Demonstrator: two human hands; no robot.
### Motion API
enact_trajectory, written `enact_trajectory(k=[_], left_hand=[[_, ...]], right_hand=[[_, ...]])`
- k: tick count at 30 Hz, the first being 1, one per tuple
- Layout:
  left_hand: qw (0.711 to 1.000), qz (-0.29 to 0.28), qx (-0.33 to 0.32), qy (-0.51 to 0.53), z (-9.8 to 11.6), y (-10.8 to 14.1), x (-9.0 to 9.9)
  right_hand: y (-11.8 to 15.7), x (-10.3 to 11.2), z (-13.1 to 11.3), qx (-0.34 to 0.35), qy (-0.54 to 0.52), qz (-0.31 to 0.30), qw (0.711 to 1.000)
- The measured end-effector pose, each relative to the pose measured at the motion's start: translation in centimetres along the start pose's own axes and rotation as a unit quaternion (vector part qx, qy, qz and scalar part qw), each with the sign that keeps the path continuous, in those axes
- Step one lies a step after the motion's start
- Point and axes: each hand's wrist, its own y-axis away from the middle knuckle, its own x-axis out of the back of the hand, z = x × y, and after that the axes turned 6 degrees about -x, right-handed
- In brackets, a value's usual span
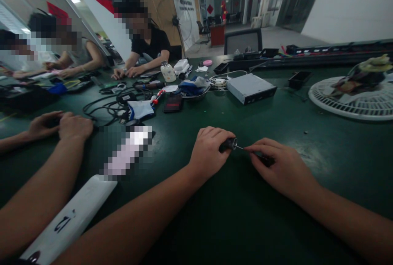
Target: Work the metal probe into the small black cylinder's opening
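My left hand (210, 148) is wrapped around a black cylinder (229, 144), whose open-looking round end faces right. My right hand (278, 164) has its thumb and fingertips pinched on a thin metal rod (240, 147). The rod's left end meets or enters the cylinder's end; which of these I cannot tell. Something dark shows under the right fingers, mostly hidden by the palm. Both hands are just above the green table (245, 224), in front of me.
Left of my arm lie a long white object (70, 220) and another person's hands (75, 127). Beyond are black cables (107, 101), a blue-and-white cloth (141, 109), a grey disc drive (251, 88) and a white fan grille (346, 99) with parts on it. Several people sit further left.
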Motion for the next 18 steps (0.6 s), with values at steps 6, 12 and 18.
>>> enact_trajectory(k=[6,12,18], left_hand=[[1.000,-0.021,-0.014,0.012,-0.19,0.02,-0.13],[1.000,-0.012,-0.016,0.019,-0.26,0.07,-0.21],[1.000,-0.019,-0.007,0.024,-0.18,0.05,-0.11]], right_hand=[[-0.07,-0.06,0.22,0.043,-0.024,0.013,0.999],[-0.04,-0.10,0.22,0.000,0.021,-0.004,1.000],[-0.07,-0.01,0.34,0.050,-0.019,-0.003,0.999]])
